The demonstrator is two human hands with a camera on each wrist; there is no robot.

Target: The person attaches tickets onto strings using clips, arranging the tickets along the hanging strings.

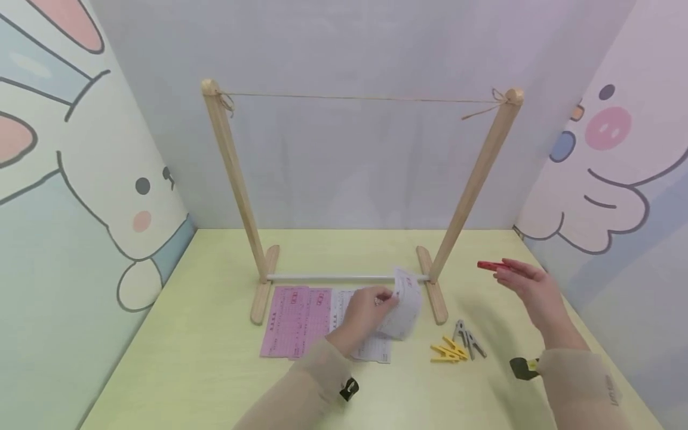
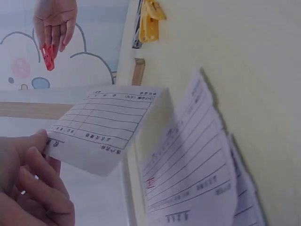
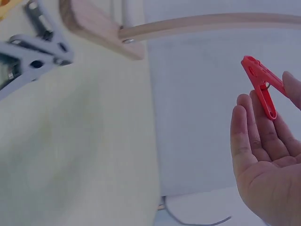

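A white printed slip of paper (image 1: 404,307) hangs from my left hand (image 1: 367,316), pinched near its upper corner between thumb and fingers. In the left wrist view the lined slip (image 2: 106,125) bends away from the fingertips above other white slips (image 2: 193,165). Raised at the right, my right hand (image 1: 529,292) pinches a red clothespin (image 1: 493,266). The right wrist view has the red clothespin (image 3: 261,84) between thumb and fingertips, its handles spread apart. White slips (image 1: 373,349) and pink slips (image 1: 298,322) lie under and beside the left hand.
A wooden frame with two posts (image 1: 475,185) carries a thin string (image 1: 344,97) across its top and a white bar (image 1: 338,277) low down. Yellow clothespins (image 1: 448,352) and grey clothespins (image 1: 469,340) lie on the table (image 1: 188,358) right of the papers. Cartoon-printed walls flank the table.
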